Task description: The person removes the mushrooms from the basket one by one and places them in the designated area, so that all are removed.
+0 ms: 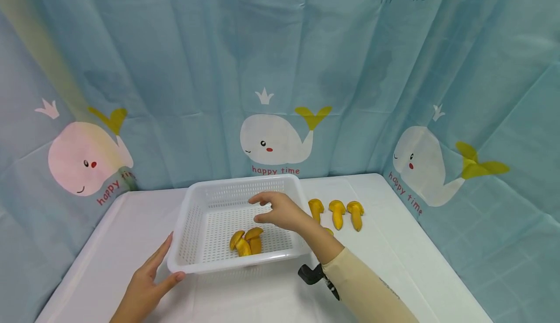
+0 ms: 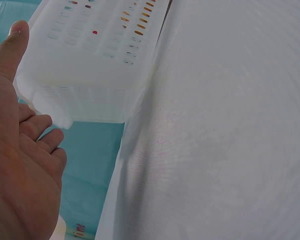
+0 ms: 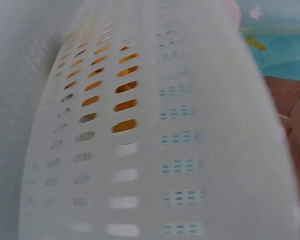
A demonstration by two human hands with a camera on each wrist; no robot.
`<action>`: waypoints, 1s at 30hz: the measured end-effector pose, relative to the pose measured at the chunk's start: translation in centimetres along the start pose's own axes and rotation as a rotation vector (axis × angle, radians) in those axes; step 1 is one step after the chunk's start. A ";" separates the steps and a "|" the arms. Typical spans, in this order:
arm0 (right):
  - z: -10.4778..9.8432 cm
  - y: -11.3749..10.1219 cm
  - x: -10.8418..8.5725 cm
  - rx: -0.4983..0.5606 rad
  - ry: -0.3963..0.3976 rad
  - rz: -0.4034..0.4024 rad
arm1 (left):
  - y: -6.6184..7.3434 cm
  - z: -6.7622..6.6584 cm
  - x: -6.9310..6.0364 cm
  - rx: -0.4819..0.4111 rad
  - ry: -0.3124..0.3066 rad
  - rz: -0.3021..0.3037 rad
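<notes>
A white perforated basket (image 1: 236, 263) stands on the table, with brown-yellow mushrooms (image 1: 243, 247) lying near its front wall. Over the basket's right part hovers my right hand (image 1: 284, 212), fingers and thumb apart, nothing between them. My left hand (image 1: 146, 286) is at the basket's front left corner, thumb spread from relaxed fingers; whether it touches the rim is unclear. In the left wrist view, the left hand (image 2: 27, 150) is beside the basket (image 2: 80, 65). The right wrist view shows the basket wall (image 3: 215, 150) up close, with part of the right hand (image 3: 295, 120) beyond it.
Right of the basket, several yellow mushrooms (image 1: 337, 214) lie on the white table (image 1: 407, 264), one partly hidden behind the right forearm. A black strap mount (image 1: 310, 274) is at the right sleeve. Blue curtains (image 1: 197, 70) with whale prints hang behind and at both sides.
</notes>
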State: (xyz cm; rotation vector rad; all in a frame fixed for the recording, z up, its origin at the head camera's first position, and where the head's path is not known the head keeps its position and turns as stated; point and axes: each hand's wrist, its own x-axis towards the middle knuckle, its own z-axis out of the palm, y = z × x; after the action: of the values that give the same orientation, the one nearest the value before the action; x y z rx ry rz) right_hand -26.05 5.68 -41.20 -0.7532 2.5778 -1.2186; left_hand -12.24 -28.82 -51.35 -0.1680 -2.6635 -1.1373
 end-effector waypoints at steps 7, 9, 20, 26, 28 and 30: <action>1.7 1.8 1.4 0.016 -0.054 0.032 | 0.1 0.0 0.1 -0.014 -0.004 0.000; 2.1 2.3 1.7 0.012 -0.065 0.049 | 0.2 0.0 0.0 -0.013 -0.005 -0.003; 3.5 3.6 2.3 -0.030 -0.130 0.103 | 0.1 -0.2 0.0 -0.016 0.022 0.042; 3.7 4.0 2.4 -0.042 -0.160 0.137 | 0.1 -0.1 0.0 -0.021 0.013 0.026; 3.7 4.1 2.4 -0.060 -0.175 0.145 | 0.1 0.0 0.0 -0.024 0.014 0.027; 3.7 4.1 2.3 -0.074 -0.188 0.153 | 0.2 -0.1 0.0 -0.024 0.012 0.029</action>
State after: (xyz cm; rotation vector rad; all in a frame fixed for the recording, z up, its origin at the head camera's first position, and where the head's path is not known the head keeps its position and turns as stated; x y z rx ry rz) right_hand -28.11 4.17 -46.67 -0.6379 2.4858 -0.9641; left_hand -12.14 -28.73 -51.19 -0.2029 -2.6293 -1.1578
